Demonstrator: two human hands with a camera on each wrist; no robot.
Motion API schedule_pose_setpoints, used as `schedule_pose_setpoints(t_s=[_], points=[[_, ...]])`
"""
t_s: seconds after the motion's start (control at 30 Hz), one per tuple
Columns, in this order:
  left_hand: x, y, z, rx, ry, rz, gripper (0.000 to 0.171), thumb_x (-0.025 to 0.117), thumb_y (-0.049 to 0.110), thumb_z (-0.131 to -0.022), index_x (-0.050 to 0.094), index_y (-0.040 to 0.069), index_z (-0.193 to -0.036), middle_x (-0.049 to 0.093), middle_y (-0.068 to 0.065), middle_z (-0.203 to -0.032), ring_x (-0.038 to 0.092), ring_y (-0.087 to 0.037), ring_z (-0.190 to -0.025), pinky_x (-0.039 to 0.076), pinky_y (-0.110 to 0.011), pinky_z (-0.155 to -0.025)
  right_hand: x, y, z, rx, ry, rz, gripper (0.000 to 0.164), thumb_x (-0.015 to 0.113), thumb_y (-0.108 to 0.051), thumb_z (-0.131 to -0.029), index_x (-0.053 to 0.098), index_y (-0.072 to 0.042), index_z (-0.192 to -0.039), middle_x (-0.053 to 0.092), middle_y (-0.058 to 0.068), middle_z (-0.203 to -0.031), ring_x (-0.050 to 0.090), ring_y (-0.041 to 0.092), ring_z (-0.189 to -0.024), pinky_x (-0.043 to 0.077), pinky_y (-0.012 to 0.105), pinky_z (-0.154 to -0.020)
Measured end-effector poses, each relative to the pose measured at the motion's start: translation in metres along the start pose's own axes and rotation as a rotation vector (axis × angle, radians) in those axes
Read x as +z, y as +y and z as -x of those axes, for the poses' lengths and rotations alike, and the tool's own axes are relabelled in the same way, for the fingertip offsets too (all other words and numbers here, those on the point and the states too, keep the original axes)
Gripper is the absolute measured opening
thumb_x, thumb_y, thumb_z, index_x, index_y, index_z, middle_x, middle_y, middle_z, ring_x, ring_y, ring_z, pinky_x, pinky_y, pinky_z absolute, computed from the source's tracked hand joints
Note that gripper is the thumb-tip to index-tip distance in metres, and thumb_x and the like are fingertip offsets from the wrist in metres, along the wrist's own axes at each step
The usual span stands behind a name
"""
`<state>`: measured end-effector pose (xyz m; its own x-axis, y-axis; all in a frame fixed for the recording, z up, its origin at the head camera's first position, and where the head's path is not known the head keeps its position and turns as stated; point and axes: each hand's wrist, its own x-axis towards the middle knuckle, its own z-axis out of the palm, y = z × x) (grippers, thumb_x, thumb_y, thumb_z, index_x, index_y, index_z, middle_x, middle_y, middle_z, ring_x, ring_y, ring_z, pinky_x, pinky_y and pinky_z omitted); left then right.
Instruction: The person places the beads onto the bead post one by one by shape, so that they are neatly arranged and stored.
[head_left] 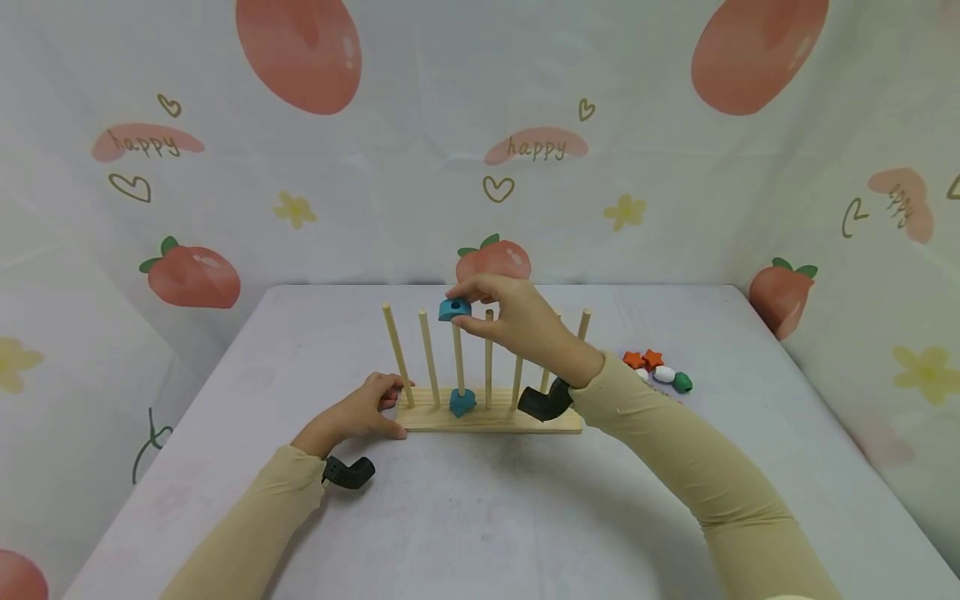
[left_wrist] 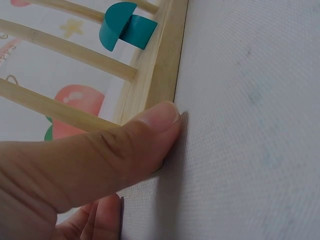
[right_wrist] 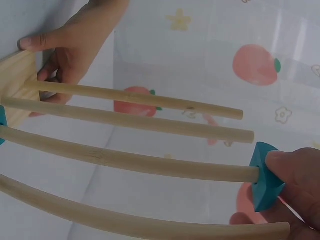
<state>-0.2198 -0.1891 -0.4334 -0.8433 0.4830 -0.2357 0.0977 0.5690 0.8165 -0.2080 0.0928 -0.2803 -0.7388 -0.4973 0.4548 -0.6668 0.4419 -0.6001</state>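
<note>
A wooden peg stand (head_left: pixel 487 422) has a row of upright pegs on a long base. My left hand (head_left: pixel 360 410) grips the base's left end, its thumb (left_wrist: pixel 145 131) against the front edge. My right hand (head_left: pixel 521 315) pinches a teal half-round bead (head_left: pixel 455 311) between thumb and fingers. In the right wrist view that bead (right_wrist: pixel 263 192) sits at the very tip of the third peg (right_wrist: pixel 170 166), the peg's end right at its hole. Low on the same peg are teal beads (head_left: pixel 462 403); the left wrist view shows a half-round piece (left_wrist: pixel 114 27) against a blocky one (left_wrist: pixel 141 32).
To the right of the stand lie loose beads: orange stars (head_left: pixel 652 358), a white oval one (head_left: pixel 664 375) and a green one (head_left: pixel 682 382). My right forearm passes over the stand's right end. A printed curtain (head_left: pixel 420 217) hangs behind the white table (head_left: pixel 480 517).
</note>
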Motion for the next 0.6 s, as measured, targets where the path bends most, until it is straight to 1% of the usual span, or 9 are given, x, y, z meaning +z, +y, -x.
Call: schedule_pose_setpoints(t_s=[0.2, 0.23, 0.4, 0.6], points=[[0.0000, 0.0003, -0.0003, -0.007, -0.004, -0.003, 0.079, 0.086, 0.006, -0.070, 0.044, -0.004, -0.136, 0.032, -0.022, -0.126, 0.039, -0.035, -0.122, 0.037, -0.050, -0.111, -0.0005, -0.0004, -0.0006, 0.023, -0.011, 0.015, 0.027, 0.073, -0.018, -0.087, 0.067, -0.011, -0.113, 0.070, 0.001, -0.109, 0.063, 0.014, -0.104, 0.052, 0.031, -0.092], [-0.0004, 0.0003, -0.0003, -0.016, -0.003, -0.003, 0.080, 0.086, 0.007, -0.070, 0.043, -0.003, -0.137, 0.032, -0.022, -0.127, 0.038, -0.035, -0.123, 0.037, -0.050, -0.111, -0.0006, -0.0005, -0.0007, 0.023, -0.010, 0.019, 0.027, 0.073, -0.018, -0.087, 0.067, -0.011, -0.113, 0.070, 0.002, -0.110, 0.063, 0.014, -0.104, 0.052, 0.032, -0.092], [-0.0009, 0.0012, -0.0004, -0.018, -0.003, -0.030, 0.081, 0.086, 0.009, -0.071, 0.042, -0.003, -0.137, 0.032, -0.023, -0.129, 0.038, -0.037, -0.126, 0.036, -0.050, -0.111, -0.0008, -0.0007, -0.0009, 0.016, -0.004, 0.014, 0.027, 0.073, -0.017, -0.087, 0.067, -0.010, -0.113, 0.070, 0.005, -0.110, 0.063, 0.016, -0.103, 0.053, 0.036, -0.093], [-0.0004, 0.0011, 0.0000, -0.027, 0.001, -0.037, 0.080, 0.087, 0.010, -0.070, 0.043, -0.003, -0.136, 0.033, -0.022, -0.129, 0.039, -0.036, -0.126, 0.037, -0.049, -0.111, -0.0019, -0.0010, 0.0000, 0.014, 0.014, 0.012, 0.028, 0.073, -0.018, -0.087, 0.067, -0.011, -0.113, 0.070, 0.001, -0.110, 0.063, 0.014, -0.103, 0.052, 0.031, -0.093]])
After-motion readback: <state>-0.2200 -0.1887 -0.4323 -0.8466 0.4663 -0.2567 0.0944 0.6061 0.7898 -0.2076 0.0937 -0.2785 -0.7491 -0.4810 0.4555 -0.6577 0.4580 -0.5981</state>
